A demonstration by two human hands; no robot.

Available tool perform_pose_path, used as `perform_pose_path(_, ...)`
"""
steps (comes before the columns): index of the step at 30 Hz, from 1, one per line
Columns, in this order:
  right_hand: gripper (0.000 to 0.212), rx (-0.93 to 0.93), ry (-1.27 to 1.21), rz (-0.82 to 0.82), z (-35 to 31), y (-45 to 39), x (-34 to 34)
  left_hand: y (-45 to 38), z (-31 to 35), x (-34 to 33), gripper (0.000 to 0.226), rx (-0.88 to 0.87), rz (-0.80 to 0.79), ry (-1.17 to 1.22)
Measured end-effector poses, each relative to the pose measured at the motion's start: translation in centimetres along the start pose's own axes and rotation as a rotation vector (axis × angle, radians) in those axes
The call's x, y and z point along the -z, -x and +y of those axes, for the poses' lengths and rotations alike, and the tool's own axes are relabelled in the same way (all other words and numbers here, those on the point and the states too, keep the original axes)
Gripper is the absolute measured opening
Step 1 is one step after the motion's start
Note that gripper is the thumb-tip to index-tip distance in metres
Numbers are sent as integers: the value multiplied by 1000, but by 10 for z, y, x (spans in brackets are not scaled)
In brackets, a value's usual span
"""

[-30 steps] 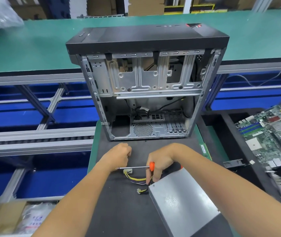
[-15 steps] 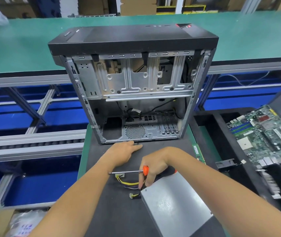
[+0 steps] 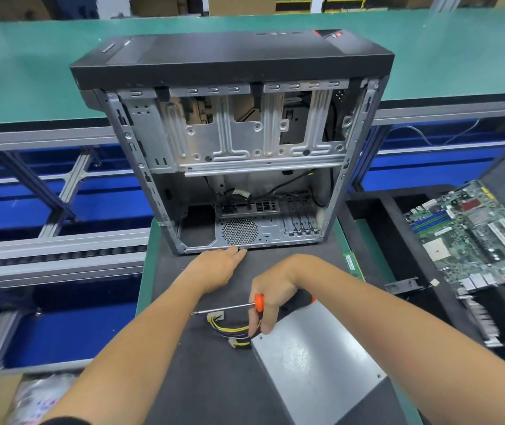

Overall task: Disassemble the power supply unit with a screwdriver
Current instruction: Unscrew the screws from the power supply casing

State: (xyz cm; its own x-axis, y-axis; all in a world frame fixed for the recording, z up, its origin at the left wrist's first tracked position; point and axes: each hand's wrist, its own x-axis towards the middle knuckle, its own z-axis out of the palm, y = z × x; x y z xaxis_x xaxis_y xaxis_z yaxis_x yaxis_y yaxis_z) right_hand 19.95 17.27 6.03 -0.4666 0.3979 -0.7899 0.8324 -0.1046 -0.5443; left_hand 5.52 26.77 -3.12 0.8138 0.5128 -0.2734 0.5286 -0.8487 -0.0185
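Lying near edge: the grey power supply unit (image 3: 315, 372) sat on the black mat (image 3: 202, 378), its yellow cable bundle (image 3: 233, 329) trailing left.
Right hand: the right hand (image 3: 272, 289) curled around an orange-handled screwdriver (image 3: 239, 306), shaft pointing left, fingertips touching the unit's top corner.
Left hand: the left hand (image 3: 219, 268) lay flat, fingers straight, touching the open computer case (image 3: 233, 142).
Surroundings: a motherboard (image 3: 472, 234) lay right; a green conveyor (image 3: 30, 69) ran behind.
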Motion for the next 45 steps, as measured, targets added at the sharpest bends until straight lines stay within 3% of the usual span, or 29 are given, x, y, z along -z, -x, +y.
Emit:
perform_pose_path(7,31,4,-19,1,-2,4,-1,0,1,4,28,-2,97,30)
perform_pose_path(14,32,18,12,31,-2,9,-3,-12,6,9,10,-6,80,82)
perform_pose_path(19,32,17,22,46,-2,11,-4,-10,9,8,20,-91,84,-31)
perform_pose_path(26,32,27,36,48,-2,12,-4,-18,10,11,23,-139,111,24)
perform_pose_path(33,30,4,-18,49,2,10,-5,29,-26,11,13,147,235,369)
perform_pose_path(38,31,-10,-74,50,1,9,-9,80,-47,-3,10,372,182,484)
perform_pose_path(45,30,-12,-68,73,1,9,-12,95,-32,-12,10,473,207,640)
